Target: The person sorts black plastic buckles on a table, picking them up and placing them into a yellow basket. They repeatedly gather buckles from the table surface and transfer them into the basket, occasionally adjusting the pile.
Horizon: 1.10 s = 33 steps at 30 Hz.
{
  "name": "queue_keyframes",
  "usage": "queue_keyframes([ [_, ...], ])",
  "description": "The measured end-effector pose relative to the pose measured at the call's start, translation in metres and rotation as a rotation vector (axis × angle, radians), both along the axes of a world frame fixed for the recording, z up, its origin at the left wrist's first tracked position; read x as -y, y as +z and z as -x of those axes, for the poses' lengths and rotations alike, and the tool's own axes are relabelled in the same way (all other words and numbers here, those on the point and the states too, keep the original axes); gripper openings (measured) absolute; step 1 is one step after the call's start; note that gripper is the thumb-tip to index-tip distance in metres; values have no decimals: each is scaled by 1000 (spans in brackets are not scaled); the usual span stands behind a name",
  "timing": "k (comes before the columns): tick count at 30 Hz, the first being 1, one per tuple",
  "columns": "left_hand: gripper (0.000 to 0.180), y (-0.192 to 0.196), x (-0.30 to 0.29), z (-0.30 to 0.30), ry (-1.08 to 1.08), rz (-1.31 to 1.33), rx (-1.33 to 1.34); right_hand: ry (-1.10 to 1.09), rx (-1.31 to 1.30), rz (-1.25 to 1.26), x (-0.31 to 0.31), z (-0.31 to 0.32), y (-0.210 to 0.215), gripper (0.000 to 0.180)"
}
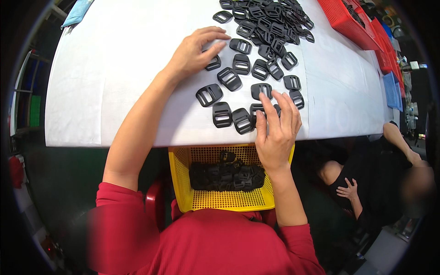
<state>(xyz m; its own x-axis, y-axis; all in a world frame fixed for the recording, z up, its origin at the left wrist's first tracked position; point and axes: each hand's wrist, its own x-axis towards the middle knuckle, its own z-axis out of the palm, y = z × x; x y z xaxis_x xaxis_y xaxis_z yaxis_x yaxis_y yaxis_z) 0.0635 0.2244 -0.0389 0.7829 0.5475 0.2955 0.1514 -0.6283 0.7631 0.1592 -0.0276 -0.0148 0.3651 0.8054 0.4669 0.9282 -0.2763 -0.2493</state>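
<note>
Black plastic strap buckles (230,79) lie loosely spread over the white table (123,68), and a dense heap of buckles (275,20) rises behind them. My left hand (192,52) hovers at the left side of the spread, fingers stretched toward the heap, beside a buckle partly covered by it. Over the near right buckles is my right hand (278,130), its fingers apart and the fingertips close to a buckle (261,91); whether they touch it I cannot tell. Part of one buckle is hidden beneath those fingers. Neither hand holds anything.
Below the table's near edge, in front of my body, a yellow perforated basket (229,201) contains more black buckles. Red baskets (343,23) and a blue basket (392,90) line the right edge. A person in black (366,178) sits to the right. A light-blue packet (77,12) lies far left.
</note>
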Motion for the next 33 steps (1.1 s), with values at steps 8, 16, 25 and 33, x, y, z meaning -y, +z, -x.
queue_keyframes([
  [8, 48, 2, 88, 29, -66, -379, -269, 100, -30, 124, 4, -8, -20, 44],
  [16, 49, 15, 143, 56, -79, -295, -269, 249, -96, 40, 17, 8, -28, 44],
  [25, 27, 24, 168, 92, -211, 15, -76, 423, -235, -62, 70, 28, -14, 28],
  [33, 23, 35, 77, -17, -201, -300, 72, 136, -47, -210, -21, -75, 7, 25],
])
